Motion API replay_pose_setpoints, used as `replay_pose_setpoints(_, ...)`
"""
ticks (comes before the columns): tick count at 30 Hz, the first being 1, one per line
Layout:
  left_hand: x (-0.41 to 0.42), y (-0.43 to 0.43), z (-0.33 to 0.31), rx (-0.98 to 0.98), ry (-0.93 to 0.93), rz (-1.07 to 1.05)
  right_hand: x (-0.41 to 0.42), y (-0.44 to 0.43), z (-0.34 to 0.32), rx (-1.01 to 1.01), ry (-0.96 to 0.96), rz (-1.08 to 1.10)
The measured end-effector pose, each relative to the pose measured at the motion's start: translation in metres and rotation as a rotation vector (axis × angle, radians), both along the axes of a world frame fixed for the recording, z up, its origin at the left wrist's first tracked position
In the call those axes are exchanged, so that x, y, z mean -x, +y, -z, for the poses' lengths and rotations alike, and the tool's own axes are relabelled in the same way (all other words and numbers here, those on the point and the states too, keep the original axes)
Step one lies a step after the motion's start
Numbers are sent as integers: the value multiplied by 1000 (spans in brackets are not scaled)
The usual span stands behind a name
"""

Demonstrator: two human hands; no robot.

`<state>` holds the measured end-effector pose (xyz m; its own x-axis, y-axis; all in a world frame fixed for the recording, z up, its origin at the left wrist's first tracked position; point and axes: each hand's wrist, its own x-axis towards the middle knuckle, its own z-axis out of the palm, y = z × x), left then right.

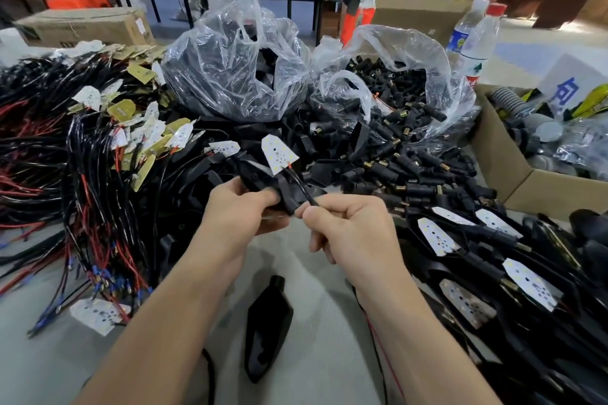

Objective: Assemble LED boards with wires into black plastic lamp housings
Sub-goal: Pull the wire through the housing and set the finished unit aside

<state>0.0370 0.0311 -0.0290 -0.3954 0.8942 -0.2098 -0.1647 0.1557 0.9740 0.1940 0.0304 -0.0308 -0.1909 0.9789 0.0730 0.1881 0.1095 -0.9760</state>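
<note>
From where I stand, both forearms (184,299) are bare, from the wrist down to the lower edge of the view. The left hand (240,210) and the right hand (348,230) are bare as well (the right thumbnail, the one nail plainly showing, looks trimmed short).

The black plastic lamp housing (255,176) is glossy and elongated. It is gripped in the left hand (241,210) and held tilted. The LED board (279,154) is white, shield-shaped and dotted with small LEDs. It stands just above the housing, beyond both hands, LED face toward the camera. Its black sheathed wire (301,186) leaves the board's lower edge, where a red lead shows, and runs down into the pinch of the right hand (350,230). A second housing (268,322) lies on the worktop (312,289) below the hands, between the forearms.
</note>
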Motion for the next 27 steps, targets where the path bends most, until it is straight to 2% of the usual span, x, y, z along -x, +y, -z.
replay_pose_setpoints(2,2,-3,2,13,-46,10,0,0,-1,22,71,20)
replay_pose_setpoints(4,3,-5,2,26,-81,39,-4,4,-4,60,230,58)
replay_pose_setpoints(6,3,-7,3,24,-17,96,-7,7,-6,69,393,114)
replay_pose_setpoints(8,1,-10,5,-3,141,171,-13,11,-11,52,555,164)
replay_pose_setpoints(12,-10,-18,10,-89,707,148,-30,21,-19,109,900,231)
replay_pose_setpoints(14,-17,-22,9,-144,832,169,-38,25,-21,113,1009,264)
replay_pose_setpoints(20,-30,-28,7,-257,929,300,-57,31,-24,61,1164,288)
replay_pose_setpoints(23,-27,-29,7,-244,962,380,-64,32,-24,49,1228,282)
replay_pose_setpoints(27,-29,-29,8,-167,846,473,-71,37,-22,58,1266,327)
